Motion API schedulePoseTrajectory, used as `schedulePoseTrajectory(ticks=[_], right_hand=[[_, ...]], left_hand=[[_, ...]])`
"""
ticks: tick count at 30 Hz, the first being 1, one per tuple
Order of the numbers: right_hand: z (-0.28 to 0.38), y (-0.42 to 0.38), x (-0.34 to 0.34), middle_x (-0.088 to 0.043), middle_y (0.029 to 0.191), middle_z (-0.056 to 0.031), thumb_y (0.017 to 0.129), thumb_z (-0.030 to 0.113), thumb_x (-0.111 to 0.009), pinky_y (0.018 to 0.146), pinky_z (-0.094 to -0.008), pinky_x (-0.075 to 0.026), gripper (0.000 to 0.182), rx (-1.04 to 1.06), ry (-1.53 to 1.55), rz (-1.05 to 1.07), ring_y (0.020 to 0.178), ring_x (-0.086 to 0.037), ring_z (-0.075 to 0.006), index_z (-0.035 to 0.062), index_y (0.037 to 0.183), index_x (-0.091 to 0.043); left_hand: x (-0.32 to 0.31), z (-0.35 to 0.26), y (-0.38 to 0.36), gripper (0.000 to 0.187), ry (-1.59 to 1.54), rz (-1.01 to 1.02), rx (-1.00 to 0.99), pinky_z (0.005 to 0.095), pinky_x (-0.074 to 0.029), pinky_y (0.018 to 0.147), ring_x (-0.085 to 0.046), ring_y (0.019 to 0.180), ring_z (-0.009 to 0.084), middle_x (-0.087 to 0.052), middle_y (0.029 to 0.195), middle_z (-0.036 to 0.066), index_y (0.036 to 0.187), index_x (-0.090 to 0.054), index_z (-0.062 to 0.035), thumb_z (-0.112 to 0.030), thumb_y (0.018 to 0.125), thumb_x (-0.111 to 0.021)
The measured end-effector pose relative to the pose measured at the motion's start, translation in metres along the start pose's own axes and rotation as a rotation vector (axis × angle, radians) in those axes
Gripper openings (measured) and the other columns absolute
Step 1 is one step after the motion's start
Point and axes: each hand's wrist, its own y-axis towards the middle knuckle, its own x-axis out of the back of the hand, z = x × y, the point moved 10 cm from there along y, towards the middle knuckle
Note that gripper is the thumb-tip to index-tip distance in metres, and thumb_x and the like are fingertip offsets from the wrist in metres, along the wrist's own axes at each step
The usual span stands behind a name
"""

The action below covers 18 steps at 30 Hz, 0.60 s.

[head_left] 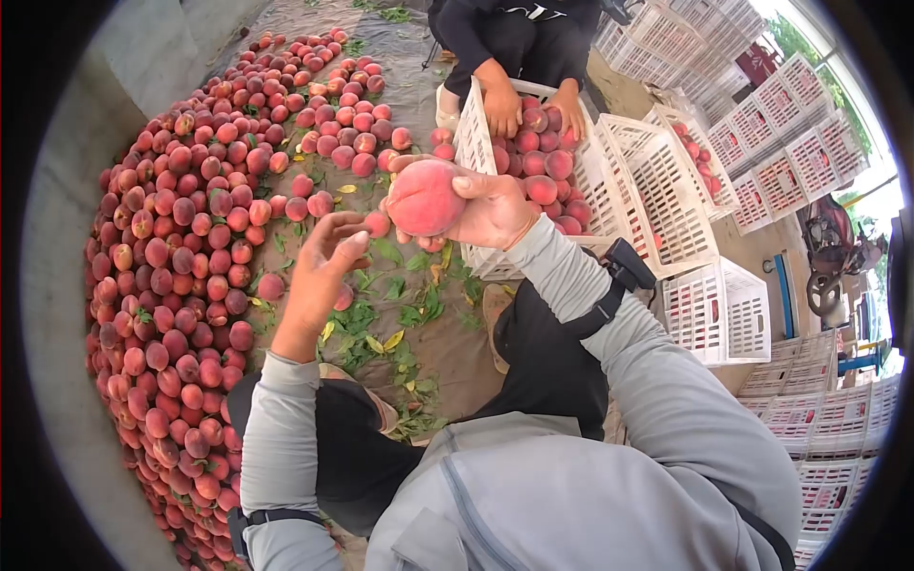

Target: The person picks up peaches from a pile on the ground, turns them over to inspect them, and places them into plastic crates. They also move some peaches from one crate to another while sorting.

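A large red peach is in my right hand, its thumb over the near side and the fingers curled beneath. Left of it, my left hand is raised with thumb and fingers apart and nothing held in it. Its fingertips overlap a smaller peach in this view. Just beyond my right hand stands a white plastic crate, partly filled with peaches. Another person's two hands rest on the peaches inside that crate.
A large heap of peaches spreads along the wall on the left. Fallen leaves litter the ground sheet between my legs. More white crates stand on the right, with crate stacks behind them. The other person sits opposite me.
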Motion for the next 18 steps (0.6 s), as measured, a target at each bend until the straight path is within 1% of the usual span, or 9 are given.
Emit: schedulePoseTrajectory(ticks=[3,5,6,8,9,11,12,17,18], right_hand=[[-0.007,0.002,0.001,-0.053,0.129,-0.0169,0.086,0.026,-0.063,0.083,-0.0447,-0.052,0.061,0.008,0.015,0.0,0.11,-0.058,-0.0343,0.002,0.138,-0.041],[-0.019,0.004,0.011,-0.054,0.128,-0.0159,0.083,0.021,-0.067,0.096,-0.0445,-0.048,0.065,-0.015,-0.06,-0.084,0.116,-0.056,-0.0308,0.0014,0.138,-0.039],[-0.026,0.005,0.01,-0.056,0.128,-0.0128,0.082,0.011,-0.067,0.103,-0.0449,-0.044,0.059,-0.016,-0.017,-0.04,0.12,-0.054,-0.0258,0.0035,0.136,-0.044],[-0.034,0.004,0.029,-0.055,0.128,-0.009,0.082,0.007,-0.066,0.1,-0.0451,-0.046,0.052,0.035,0.017,-0.118,0.118,-0.054,-0.025,0.0076,0.131,-0.048],[-0.032,0.005,0.023,-0.055,0.124,-0.0102,0.082,0.007,-0.066,0.101,-0.045,-0.046,0.05,0.024,0.045,-0.08,0.116,-0.054,-0.0252,0.0058,0.129,-0.049],[-0.028,0.008,0.02,-0.053,0.122,-0.0123,0.079,0.008,-0.069,0.102,-0.0436,-0.042,0.05,0.086,-0.001,-0.081,0.113,-0.053,-0.025,0.0022,0.125,-0.049],[-0.029,0.006,0.019,-0.052,0.12,-0.0112,0.078,0.008,-0.07,0.101,-0.0431,-0.042,0.05,0.039,0.008,-0.109,0.112,-0.052,-0.024,0.0016,0.123,-0.05],[-0.004,-0.012,0.017,-0.051,0.12,-0.01,0.077,0.012,-0.071,0.099,-0.0425,-0.043,0.05,0.106,-0.073,-0.23,0.115,-0.049,-0.0224,0.0038,0.122,-0.051],[0.014,-0.022,0.015,-0.054,0.114,-0.0103,0.081,0.02,-0.067,0.086,-0.0405,-0.046,0.046,0.19,-0.074,-0.239,0.102,-0.054,-0.0232,0.0043,0.121,-0.051]], left_hand=[[-0.018,-0.006,0.0,0.05,-0.065,0.094,-0.029,0.0351,-0.048,0.091,-0.054,0.111,0.0187,-0.055,0.123,0.01,0.129,-0.047,-0.003,-0.035,0.093,-0.058],[-0.03,-0.007,0.002,0.051,-0.202,0.143,-0.047,0.0369,-0.046,0.096,-0.052,0.116,0.0199,-0.05,0.131,0.009,0.135,-0.045,-0.0043,-0.034,0.095,-0.055],[-0.031,0.002,0.005,0.052,-0.162,0.12,-0.029,0.0402,-0.047,0.095,-0.05,0.122,0.0212,-0.048,0.135,0.007,0.139,-0.041,-0.0065,-0.036,0.096,-0.049],[-0.045,-0.001,0.007,0.056,-0.276,0.23,-0.025,0.0419,-0.046,0.095,-0.043,0.13,0.0219,-0.041,0.143,0.005,0.143,-0.039,-0.009,-0.036,0.095,-0.051],[-0.042,0.006,0.008,0.058,-0.293,0.24,0.013,0.0396,-0.046,0.095,-0.043,0.13,0.0218,-0.039,0.145,0.005,0.144,-0.037,-0.0108,-0.038,0.095,-0.051],[-0.036,0.02,0.011,0.06,-0.361,0.301,0.012,0.0418,-0.042,0.099,-0.046,0.126,0.0218,-0.044,0.14,0.005,0.145,-0.035,-0.0122,-0.042,0.095,-0.051],[-0.027,0.031,0.017,0.061,-0.407,0.31,0.019,0.0434,-0.04,0.102,-0.047,0.125,0.0224,-0.045,0.138,0.005,0.145,-0.034,-0.0119,-0.044,0.096,-0.049],[-0.023,0.036,0.029,0.06,-0.522,0.382,0.06,0.0484,-0.034,0.108,-0.047,0.124,0.0268,-0.046,0.137,0.009,0.144,-0.034,-0.0091,-0.046,0.099,-0.044],[-0.033,0.02,0.03,0.059,-0.556,0.399,0.042,0.0487,-0.033,0.109,-0.047,0.124,0.0282,-0.045,0.138,0.011,0.145,-0.033,-0.0085,-0.046,0.1,-0.042]])
